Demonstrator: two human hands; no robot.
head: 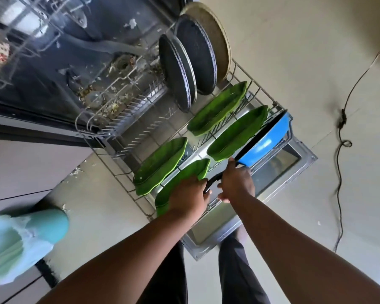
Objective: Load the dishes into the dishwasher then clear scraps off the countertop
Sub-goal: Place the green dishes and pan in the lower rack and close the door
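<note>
Floor: pale tiles (294,51) run beneath everything; a dark cord (340,150) trails over them at the right, well apart from the dishwasher.
Bin: a teal bin with a plastic liner (20,242) stands at the near left.
Left hand (188,197): fingers curled round the edge of the nearest green leaf-shaped dish (184,178), which stands in the lower rack.
Right hand (237,181): wrapped round the black handle (213,181) of the blue pan (266,141), which leans on its edge at the rack's right side.
Lower rack (127,137): pulled out over the open door (279,170); three more green dishes stand tilted between the tines.
Far end: dark round plates (176,71) stand upright, a tan tray (219,36) behind them.
Tub: food scraps (119,64) lie on its floor.
Writing: none readable.
</note>
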